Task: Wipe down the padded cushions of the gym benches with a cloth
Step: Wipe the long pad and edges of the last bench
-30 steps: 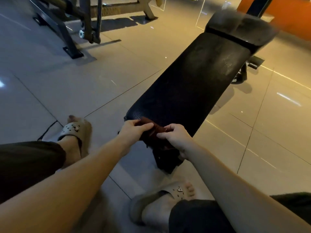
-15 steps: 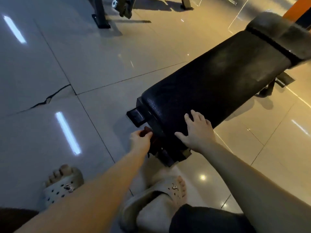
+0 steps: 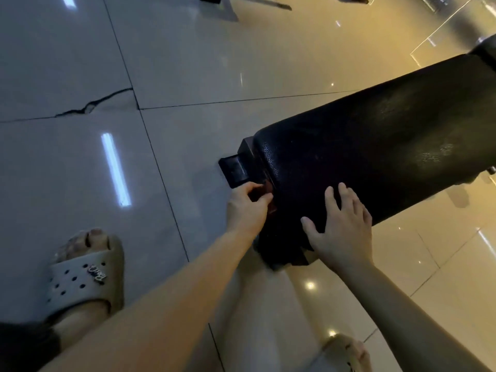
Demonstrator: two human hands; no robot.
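At the near end of the black padded cushion [image 3: 375, 157], I have both hands in view. The left hand [image 3: 248, 208] sits at the cushion's left edge, its thumb and fingers curled and pinching a reddish-brown cloth [image 3: 269, 189]. I can see only a small part of the cloth, between the fingers and the cushion's side, which it touches. The right hand [image 3: 341, 224] lies flat on top of the cushion near the end corner, fingers straight and spread, thumb out to the left, holding nothing. The two hands are near each other but apart.

The cushion runs from the hands up and to the right, as far as the right edge of the view. Its surface is pebbled, and I note dull grey patches toward the far end. A black frame foot [image 3: 233, 171] juts out from under the cushion's end, just beside the left hand.

The floor [image 3: 188, 63] is glossy tile, with a crack [image 3: 88, 107] at upper left and a strip of reflected light [image 3: 116, 169]. A pale sandal [image 3: 83, 280] with holes is on the person's left foot at lower left. A second sandal [image 3: 346, 353] shows partly at the bottom edge.
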